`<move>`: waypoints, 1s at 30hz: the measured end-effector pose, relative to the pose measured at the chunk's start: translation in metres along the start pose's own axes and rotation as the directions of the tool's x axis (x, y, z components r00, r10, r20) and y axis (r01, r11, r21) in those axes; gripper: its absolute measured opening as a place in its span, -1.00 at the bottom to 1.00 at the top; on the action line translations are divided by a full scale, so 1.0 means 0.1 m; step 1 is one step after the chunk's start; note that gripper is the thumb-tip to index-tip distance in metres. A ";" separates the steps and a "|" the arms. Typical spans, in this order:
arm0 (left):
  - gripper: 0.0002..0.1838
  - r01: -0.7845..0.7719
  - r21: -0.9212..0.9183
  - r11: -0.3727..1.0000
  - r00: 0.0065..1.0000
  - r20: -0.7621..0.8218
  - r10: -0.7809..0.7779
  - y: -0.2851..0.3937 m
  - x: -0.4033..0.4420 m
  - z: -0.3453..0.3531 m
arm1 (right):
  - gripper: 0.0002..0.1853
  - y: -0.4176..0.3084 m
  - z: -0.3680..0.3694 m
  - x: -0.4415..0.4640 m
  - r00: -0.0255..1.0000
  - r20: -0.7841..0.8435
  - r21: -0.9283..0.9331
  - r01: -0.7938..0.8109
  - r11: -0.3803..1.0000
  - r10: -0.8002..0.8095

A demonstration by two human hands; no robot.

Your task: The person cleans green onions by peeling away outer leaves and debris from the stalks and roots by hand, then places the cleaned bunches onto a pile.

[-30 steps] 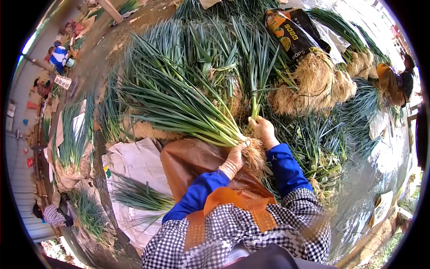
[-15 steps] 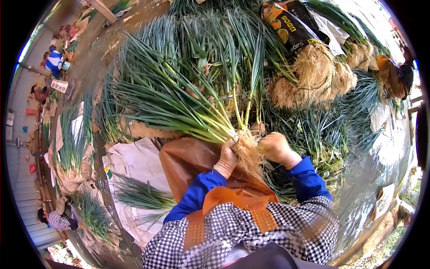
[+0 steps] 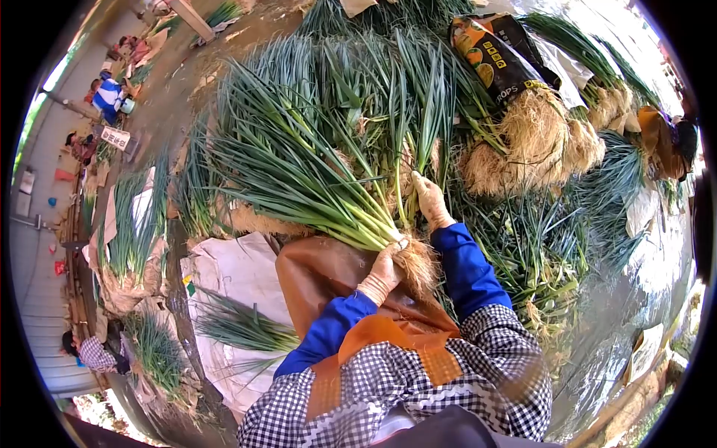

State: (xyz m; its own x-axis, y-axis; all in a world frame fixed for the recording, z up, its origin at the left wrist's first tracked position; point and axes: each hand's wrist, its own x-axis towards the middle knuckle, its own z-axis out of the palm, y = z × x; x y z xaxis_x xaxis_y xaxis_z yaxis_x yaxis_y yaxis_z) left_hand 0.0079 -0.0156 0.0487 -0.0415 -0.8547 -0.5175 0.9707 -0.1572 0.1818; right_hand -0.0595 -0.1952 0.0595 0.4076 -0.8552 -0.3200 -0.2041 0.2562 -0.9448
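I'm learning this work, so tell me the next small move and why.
Probably draw some green stalks toward the bunch with the right hand: its fingers are close by them, while the left hand grips the bunch near its roots.

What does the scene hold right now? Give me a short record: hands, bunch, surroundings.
Left hand: closed around the stalks of a leafy bunch, near the roots
Right hand: beside the stalks, farther forward; grip unclear
Bunch leaves: fanned forward and to the left
Under left hand: brown apron
Left side: smaller bunch on a pale sheet
Ahead, right: black printed bag against another bunch's pale roots
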 end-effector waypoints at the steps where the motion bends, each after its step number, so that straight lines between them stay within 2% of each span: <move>1: -0.76 -0.014 -0.012 1.000 1.000 -0.011 0.014 0.00 0.00 0.09 | -0.52 -0.05 0.06 -0.09 0.982 -0.099 -0.190 0.140 0.972 -0.161; 2: -0.76 -0.046 -0.018 0.999 0.999 -0.029 0.045 -0.03 0.03 0.08 | -0.48 -0.07 0.11 -0.12 0.891 -0.103 -0.626 0.287 0.725 -0.441; 4: -0.78 -0.103 0.014 0.995 0.994 -0.037 0.104 -0.07 0.05 0.06 | -0.46 -0.12 0.02 -0.23 0.945 0.118 -0.940 0.205 0.272 -0.304; 5: -0.78 -0.095 0.018 0.995 0.995 -0.033 0.095 -0.09 0.09 0.02 | -0.47 -0.05 -0.01 -0.33 0.918 0.180 -0.916 0.287 0.281 -0.353; 6: -0.74 -0.110 0.004 0.994 0.992 -0.066 0.110 -0.10 0.15 -0.08 | -0.47 -0.09 -0.06 -0.49 0.935 0.243 -0.866 0.330 0.375 -0.259; 7: -0.69 -0.131 -0.013 0.991 0.987 -0.100 0.129 -0.09 0.18 -0.14 | -0.48 -0.05 -0.15 -0.71 0.870 0.287 -0.783 0.454 0.425 -0.400; 8: -0.69 -0.134 -0.022 0.991 0.986 -0.101 0.131 -0.08 0.15 -0.06 | -0.55 -0.20 -0.30 -1.00 0.867 0.328 -0.622 0.497 0.605 -0.375; 9: -0.69 -0.147 -0.022 0.989 0.985 -0.089 0.145 -0.05 0.08 0.08 | -0.62 -0.26 -0.50 -1.24 0.912 0.291 -0.496 0.401 0.770 -0.288; 10: -0.68 -0.156 -0.020 0.987 0.985 -0.077 0.154 -0.03 0.05 0.15 | -0.59 -0.50 -0.70 -1.50 0.978 0.197 -0.230 0.114 0.967 -0.069; 11: -0.66 -0.195 0.012 0.981 0.974 -0.115 0.195 -0.04 0.10 0.08 | -0.56 -0.56 -1.00 -1.61 0.982 0.145 -0.010 0.120 0.993 -0.117; 12: -0.66 -0.189 0.009 0.982 0.975 -0.118 0.189 -0.06 0.10 0.04 | -0.58 -0.54 -1.38 -1.60 0.993 0.067 0.058 0.096 0.994 -0.100; 13: -0.66 -0.190 0.003 0.982 0.979 -0.077 0.189 -0.05 0.11 0.01 | -0.61 -0.69 -1.59 -1.68 0.977 -0.212 -0.065 -0.047 0.997 0.032; 14: -0.65 -0.192 -0.003 0.981 0.981 -0.034 0.192 -0.04 0.12 0.00 | -0.64 -0.40 -2.02 -1.52 0.953 -0.269 -0.251 -0.212 0.944 0.142; 15: -0.65 -0.144 -0.030 0.989 0.990 -0.014 0.143 -0.04 0.11 -0.01 | -0.66 -0.14 -2.18 -1.40 0.927 -0.372 -0.775 -0.339 0.534 0.048; 16: -0.65 -0.139 -0.031 0.990 0.990 -0.011 0.139 -0.04 0.04 0.06 | -0.67 0.00 -2.25 -1.33 0.915 -0.393 -0.907 -0.402 -0.126 -0.090; 17: -0.65 -0.156 -0.020 0.988 0.988 0.014 0.156 -0.02 -0.04 0.22 | -0.68 -0.08 -2.07 -1.25 0.933 -0.331 -0.935 -0.304 0.184 -0.140; 18: -0.65 -0.179 -0.012 0.984 0.983 0.034 0.179 0.00 -0.07 0.31 | -0.65 -0.24 -1.68 -1.13 0.940 -0.273 -0.871 -0.151 0.467 -0.205; 19: -0.62 -0.140 -0.054 0.989 0.990 -0.022 0.139 -0.03 0.04 0.02 | -0.59 -0.52 -1.25 -1.07 0.969 -0.185 -0.806 -0.055 0.590 -0.162; 20: -0.64 -0.162 -0.004 0.987 0.987 0.009 0.162 -0.02 0.01 0.10 | -0.54 -0.27 -0.98 -0.83 0.981 -0.115 -0.581 0.063 0.811 -0.159; 22: -0.69 -0.157 -0.012 0.988 0.987 0.018 0.157 -0.01 -0.05 0.21 | -0.39 -0.55 -0.44 -0.69 0.976 0.143 -0.621 0.218 0.752 -0.165; 24: -0.74 -0.169 -0.013 0.986 0.986 -0.022 0.168 -0.02 -0.05 0.09 | -0.35 -0.59 -0.14 -0.54 0.925 0.324 -0.718 0.376 0.586 -0.197; 26: -0.73 -0.236 0.060 0.970 0.970 -0.053 0.239 -0.03 -0.02 0.00 | -0.42 -0.49 -0.01 -0.44 0.894 0.448 -0.808 0.416 0.418 -0.023; 27: -0.73 -0.234 0.062 0.970 0.970 -0.052 0.237 -0.02 0.00 -0.06 | -0.55 -0.46 -0.04 -0.47 0.884 0.464 -0.790 0.386 0.476 0.052; 28: -0.72 -0.210 0.052 0.976 0.977 -0.013 0.211 -0.03 0.02 -0.11 | -0.70 -0.45 -0.15 -0.52 0.872 0.490 -0.645 0.357 0.676 0.008; 30: -0.71 -0.188 0.028 0.982 0.982 0.019 0.188 -0.05 0.07 -0.12 | -0.79 -0.19 -0.29 -0.62 0.859 0.432 -0.481 0.477 0.736 -0.275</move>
State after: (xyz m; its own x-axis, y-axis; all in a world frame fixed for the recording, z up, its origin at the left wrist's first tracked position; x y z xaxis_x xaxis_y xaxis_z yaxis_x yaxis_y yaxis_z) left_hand 0.0054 -0.0147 0.0347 0.1370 -0.8783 -0.4581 0.9541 -0.0074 0.2994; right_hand -0.1067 -0.1606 0.0992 0.7906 -0.6107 -0.0458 -0.3840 -0.4361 -0.8139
